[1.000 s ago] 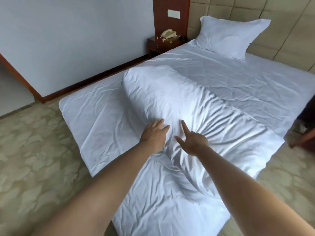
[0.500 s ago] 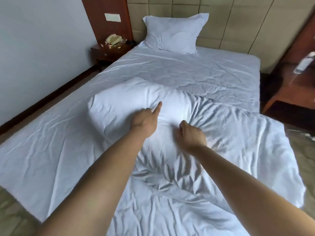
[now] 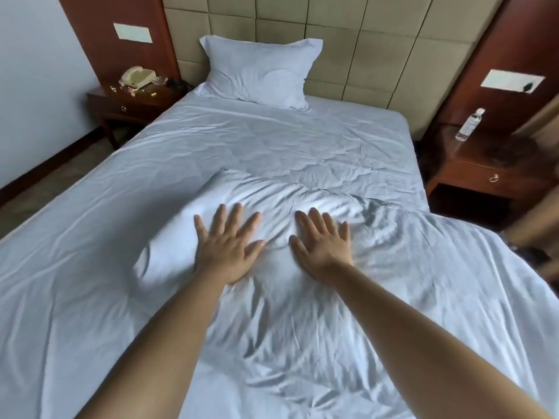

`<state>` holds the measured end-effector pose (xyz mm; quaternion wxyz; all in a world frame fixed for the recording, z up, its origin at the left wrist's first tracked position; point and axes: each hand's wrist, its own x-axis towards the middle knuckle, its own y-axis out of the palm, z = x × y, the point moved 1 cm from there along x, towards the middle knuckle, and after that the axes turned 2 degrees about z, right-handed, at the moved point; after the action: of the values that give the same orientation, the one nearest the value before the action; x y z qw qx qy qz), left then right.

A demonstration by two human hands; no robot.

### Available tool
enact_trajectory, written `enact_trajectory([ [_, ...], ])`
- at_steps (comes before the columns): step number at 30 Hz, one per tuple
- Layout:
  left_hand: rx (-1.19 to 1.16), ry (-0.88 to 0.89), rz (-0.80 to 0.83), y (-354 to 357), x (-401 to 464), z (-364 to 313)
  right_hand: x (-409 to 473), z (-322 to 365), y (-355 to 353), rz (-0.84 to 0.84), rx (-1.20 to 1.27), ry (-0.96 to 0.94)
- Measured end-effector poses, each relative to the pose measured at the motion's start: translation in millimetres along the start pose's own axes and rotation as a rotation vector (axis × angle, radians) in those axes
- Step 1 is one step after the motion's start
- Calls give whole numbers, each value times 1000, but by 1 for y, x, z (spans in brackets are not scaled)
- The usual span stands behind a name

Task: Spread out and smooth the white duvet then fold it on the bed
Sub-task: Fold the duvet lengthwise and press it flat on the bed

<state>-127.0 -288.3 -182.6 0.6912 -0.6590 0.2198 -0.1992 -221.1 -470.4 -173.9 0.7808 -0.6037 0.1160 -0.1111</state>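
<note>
The white duvet lies rumpled over the near half of the bed, with a raised, puffy fold across its middle. My left hand lies flat on that fold, fingers spread and straight. My right hand presses flat beside it, a short gap apart, fingers also straight. Creases fan out to the right of my right hand. Both forearms reach in from the bottom edge.
A white pillow leans on the padded headboard. A left nightstand bears a phone and small items. A right nightstand bears a water bottle. Floor shows on the left.
Both hands went from curled with a pointing finger to flat and spread on the duvet. My view swung to face the headboard squarely, and the puffy fold looks lower.
</note>
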Motion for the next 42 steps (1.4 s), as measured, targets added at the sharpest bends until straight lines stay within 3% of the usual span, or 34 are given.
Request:
enact_trajectory([
  [4,-68,-20,-99,52,-5,2,-5,-11,35,-6,-48,-31],
  [8,-191,-12,-182,95,-9,2,-8,-20,83,-223,-24,-84],
  [11,-228,-38,-104,134,-14,4,-10,-21,121,-269,7,-117],
  [15,-233,-109,250,145,-12,16,-10,-16,129,95,-15,-99],
  [18,-229,-155,359,117,-21,7,-19,-25,93,330,-38,-144],
  [25,-116,-236,452,52,-68,-35,-60,-57,24,344,-362,-410],
  [27,-152,-241,433,37,-69,-48,-58,-75,2,281,-393,-334],
  [30,-177,-103,311,20,-61,-88,-61,-114,-19,221,-379,-198],
  [34,-196,76,233,9,-40,-161,-77,-136,-22,204,-323,-230],
  [38,-107,63,227,27,-28,-183,-85,-158,-12,112,-336,-101],
  [42,-33,59,77,62,-31,-183,-93,-165,16,46,-248,-86],
])
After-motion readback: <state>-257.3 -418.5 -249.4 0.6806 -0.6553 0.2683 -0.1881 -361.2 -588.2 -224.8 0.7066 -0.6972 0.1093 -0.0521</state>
